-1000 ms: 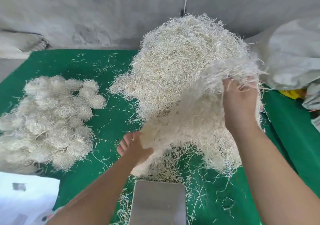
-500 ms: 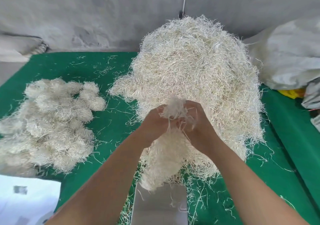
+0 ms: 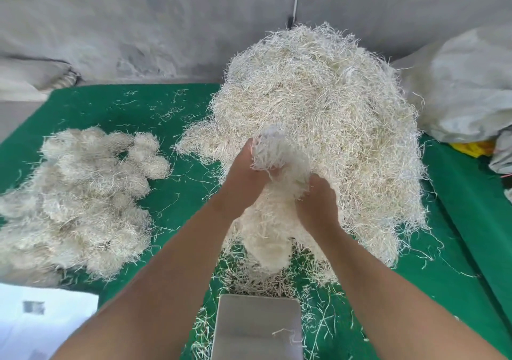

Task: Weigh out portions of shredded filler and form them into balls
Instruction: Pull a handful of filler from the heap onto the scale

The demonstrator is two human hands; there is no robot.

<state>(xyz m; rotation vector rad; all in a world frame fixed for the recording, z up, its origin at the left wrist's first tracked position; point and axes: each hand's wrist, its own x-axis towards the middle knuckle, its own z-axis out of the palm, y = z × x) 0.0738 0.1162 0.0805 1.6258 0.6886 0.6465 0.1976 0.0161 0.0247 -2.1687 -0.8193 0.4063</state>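
in front of the big filler pile (image 3: 318,116) i see my left hand (image 3: 243,174) and right hand (image 3: 318,202) both gripping a pale, stringy, blurred clump of filler (image 3: 277,166) above the scale (image 3: 257,329), whose near edge is cut off; my fingers are hidden.

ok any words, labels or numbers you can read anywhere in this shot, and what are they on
None can be read.
The white sheet at the lower left carries a small grey printed patch, too blurred to make out.
The metal scale platform shows a bare surface; no display or digits are in view.
The yellow item by the grey sack shows no legible print.
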